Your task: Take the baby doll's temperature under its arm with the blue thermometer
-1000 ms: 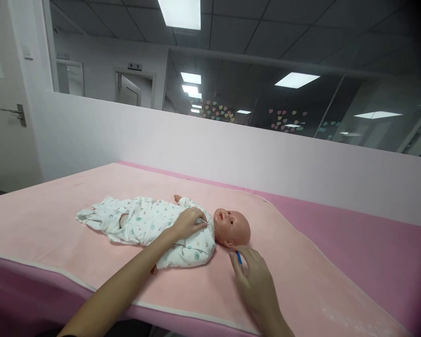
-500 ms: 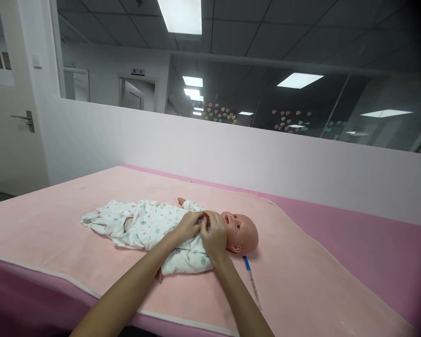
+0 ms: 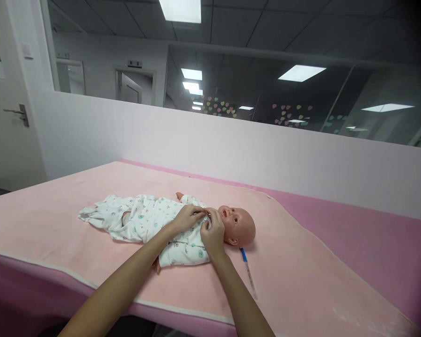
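Observation:
A baby doll [image 3: 241, 226] lies on its back, head to the right, dressed in a white printed baby outfit [image 3: 143, 217]. My left hand [image 3: 188, 218] is over the doll's upper chest, its fingers closed on the outfit near the neck. Right beside it, my right hand [image 3: 213, 233] pinches the neckline of the same outfit just below the doll's chin. The fingertips of both hands nearly meet, and they partly hide the cloth between them. Below the doll's head lies a thin clear stick with a blue end [image 3: 248, 271], resembling a thermometer.
The doll rests on a pale pink mat [image 3: 294, 271] with a white edge, spread over a darker pink table cover [image 3: 382, 234]. Behind stands a low white wall [image 3: 231, 147] with a window above it. A door [image 3: 12, 126] is at the far left.
My left hand has shifted slightly left, away from the right hand, so more of the neckline shows between them. The whole view has moved slightly.

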Available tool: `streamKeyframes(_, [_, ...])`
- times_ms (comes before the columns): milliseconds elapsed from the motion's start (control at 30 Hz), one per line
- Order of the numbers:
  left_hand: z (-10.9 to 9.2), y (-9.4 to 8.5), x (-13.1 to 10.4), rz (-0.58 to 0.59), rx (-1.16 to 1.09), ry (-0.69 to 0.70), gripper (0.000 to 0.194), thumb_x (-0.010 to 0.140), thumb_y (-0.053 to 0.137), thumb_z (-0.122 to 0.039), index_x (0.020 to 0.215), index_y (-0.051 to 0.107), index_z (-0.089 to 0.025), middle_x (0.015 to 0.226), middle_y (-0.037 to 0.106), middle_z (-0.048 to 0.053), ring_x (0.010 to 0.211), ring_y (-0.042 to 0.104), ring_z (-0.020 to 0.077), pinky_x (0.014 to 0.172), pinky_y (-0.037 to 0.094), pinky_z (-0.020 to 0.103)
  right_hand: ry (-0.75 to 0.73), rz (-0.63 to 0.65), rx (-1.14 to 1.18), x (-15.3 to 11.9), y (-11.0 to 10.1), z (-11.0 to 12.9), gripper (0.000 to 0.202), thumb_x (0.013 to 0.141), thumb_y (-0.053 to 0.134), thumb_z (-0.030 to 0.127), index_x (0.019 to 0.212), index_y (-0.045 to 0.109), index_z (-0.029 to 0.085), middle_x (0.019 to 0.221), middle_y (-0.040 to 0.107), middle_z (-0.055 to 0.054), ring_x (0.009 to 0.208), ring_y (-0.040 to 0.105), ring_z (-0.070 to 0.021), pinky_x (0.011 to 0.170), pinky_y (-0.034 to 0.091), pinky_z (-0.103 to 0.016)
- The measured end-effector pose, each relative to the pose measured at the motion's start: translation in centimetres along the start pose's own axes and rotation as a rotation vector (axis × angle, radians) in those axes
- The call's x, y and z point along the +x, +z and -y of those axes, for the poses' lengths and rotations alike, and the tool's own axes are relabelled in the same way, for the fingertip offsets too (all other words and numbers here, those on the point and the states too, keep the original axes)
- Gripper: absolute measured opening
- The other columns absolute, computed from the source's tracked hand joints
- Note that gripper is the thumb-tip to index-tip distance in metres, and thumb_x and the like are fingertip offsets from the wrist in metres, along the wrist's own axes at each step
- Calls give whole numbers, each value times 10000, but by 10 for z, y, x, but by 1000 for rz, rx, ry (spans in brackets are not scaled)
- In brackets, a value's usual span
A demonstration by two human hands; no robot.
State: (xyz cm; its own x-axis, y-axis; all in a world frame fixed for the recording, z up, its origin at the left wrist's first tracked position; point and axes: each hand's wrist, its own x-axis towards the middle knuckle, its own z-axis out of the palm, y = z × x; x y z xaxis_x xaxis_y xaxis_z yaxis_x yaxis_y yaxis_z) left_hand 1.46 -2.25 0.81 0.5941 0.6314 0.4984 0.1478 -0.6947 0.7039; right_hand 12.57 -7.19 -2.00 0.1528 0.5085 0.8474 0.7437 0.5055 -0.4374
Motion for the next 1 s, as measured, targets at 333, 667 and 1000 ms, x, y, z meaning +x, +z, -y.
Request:
streamKeyframes(333, [0, -1, -3, 15, -59, 13, 331, 686, 510, -143, 980, 656, -184, 911, 675, 2, 864, 602, 149, 802, 445, 231, 8, -4, 49, -2, -1, -2, 345, 639, 310, 19, 867, 529, 158, 885, 548, -68, 877, 496, -169, 792, 432, -313])
streamKeyframes(667, [2, 0, -1, 18, 5, 43, 291, 749, 479, -214, 974, 659, -167, 890, 679, 11, 802, 603, 144, 740, 436, 218, -11, -33, 14, -2, 4, -10, 327, 655, 342, 20, 879, 529, 168, 879, 550, -48, 858, 504, -157, 773, 450, -305])
streamKeyframes(1000, [3, 1, -1, 18, 12, 47, 315, 748, 451, -176, 994, 649, -176, 906, 673, 19, 816, 596, 140, 750, 429, 217, 2, -39, -6, -4, 5, -12, 322, 659, 357, 14, 881, 525, 176, 886, 554, -39, 861, 507, -157, 782, 447, -314])
